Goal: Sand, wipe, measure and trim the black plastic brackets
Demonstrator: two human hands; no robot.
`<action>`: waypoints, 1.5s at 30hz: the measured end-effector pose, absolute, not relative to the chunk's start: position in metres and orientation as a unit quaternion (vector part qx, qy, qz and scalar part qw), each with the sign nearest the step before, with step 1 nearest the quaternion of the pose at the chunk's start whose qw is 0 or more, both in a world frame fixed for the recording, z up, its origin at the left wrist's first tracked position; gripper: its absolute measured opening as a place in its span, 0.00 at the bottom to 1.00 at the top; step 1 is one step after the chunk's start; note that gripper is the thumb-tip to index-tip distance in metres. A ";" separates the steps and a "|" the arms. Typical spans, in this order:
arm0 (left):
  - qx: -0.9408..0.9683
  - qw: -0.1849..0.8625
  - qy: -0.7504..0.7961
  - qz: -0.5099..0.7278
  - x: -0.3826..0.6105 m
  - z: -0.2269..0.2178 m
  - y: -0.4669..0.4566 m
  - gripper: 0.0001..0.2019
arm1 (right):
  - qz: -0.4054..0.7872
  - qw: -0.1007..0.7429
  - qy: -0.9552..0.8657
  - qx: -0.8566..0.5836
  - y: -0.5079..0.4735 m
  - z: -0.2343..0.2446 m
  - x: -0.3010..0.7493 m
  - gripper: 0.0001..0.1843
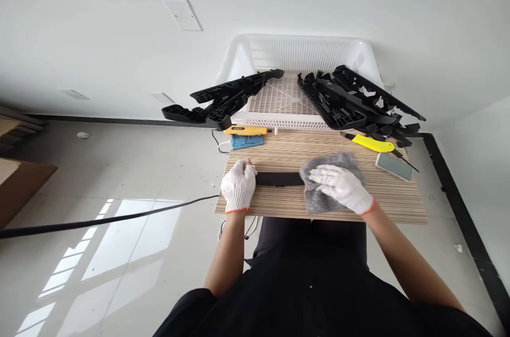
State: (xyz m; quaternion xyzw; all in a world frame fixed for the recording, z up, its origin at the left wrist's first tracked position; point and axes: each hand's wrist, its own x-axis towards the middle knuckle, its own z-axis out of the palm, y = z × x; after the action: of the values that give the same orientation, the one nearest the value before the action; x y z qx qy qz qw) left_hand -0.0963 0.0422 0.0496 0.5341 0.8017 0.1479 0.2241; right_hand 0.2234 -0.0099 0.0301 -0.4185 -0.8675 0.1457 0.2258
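Note:
A long black plastic part (279, 179) lies across the wood-grain board in front of me. My left hand (239, 184), in a white knitted glove with an orange cuff, is closed around its left end. A grey cloth (319, 201) drapes over the part's right end and hides it. On top of that cloth rests my right hand (338, 185), gloved the same way, with its fingers gripping and pressing the fabric against the part.
Behind the board (279, 204) stands a white plastic basket (287, 121) with black plastic parts (334, 103) piled on both sides. A yellow power tool (247, 130), a blue box (247, 141), a yellow-handled knife (372, 143) and a sharpening stone (393, 166) lie along the back.

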 end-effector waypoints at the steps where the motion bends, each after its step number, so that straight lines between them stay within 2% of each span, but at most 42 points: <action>1: 0.535 0.222 0.802 0.147 -0.096 0.049 0.042 0.20 | 0.141 0.233 -0.855 -0.441 -0.016 0.033 0.239 0.18; 4: 0.539 0.209 0.804 0.141 -0.094 0.048 0.043 0.20 | 0.137 0.243 -0.838 -0.469 -0.021 0.038 0.245 0.15; 11: 0.544 0.197 0.805 0.132 -0.091 0.048 0.039 0.21 | 0.175 0.229 -0.867 -0.406 0.012 0.021 0.129 0.16; 15: 0.542 0.218 0.798 0.150 -0.094 0.049 0.038 0.20 | 0.142 0.233 -0.874 -0.403 0.002 0.024 0.171 0.17; 19: 0.544 0.221 0.797 0.143 -0.091 0.049 0.041 0.20 | 0.106 0.250 -0.821 -0.502 -0.027 0.033 0.239 0.14; 22: 0.545 0.212 0.801 0.130 -0.087 0.048 0.043 0.20 | 0.101 0.245 -0.806 -0.529 -0.033 0.033 0.223 0.13; 28: 0.556 0.199 0.797 0.123 -0.084 0.046 0.040 0.21 | 0.151 0.231 -0.842 -0.463 -0.003 0.021 0.128 0.15; 31: 0.555 0.208 0.795 0.127 -0.085 0.047 0.039 0.21 | 0.172 0.234 -0.849 -0.442 -0.006 0.026 0.154 0.16; 37: 0.547 0.214 0.800 0.124 -0.084 0.047 0.040 0.21 | 0.139 0.248 -0.779 -0.559 -0.030 0.036 0.223 0.11; 45: 0.569 0.187 0.794 0.099 -0.074 0.048 0.036 0.21 | 0.201 0.203 -0.851 -0.441 0.018 0.030 0.106 0.15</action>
State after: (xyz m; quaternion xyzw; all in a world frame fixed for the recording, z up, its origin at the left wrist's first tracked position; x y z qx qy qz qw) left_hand -0.0744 0.0364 0.0476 0.5694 0.7944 0.0995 0.1866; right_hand 0.1063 0.0184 0.0303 -0.4407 -0.8510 0.2012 0.2028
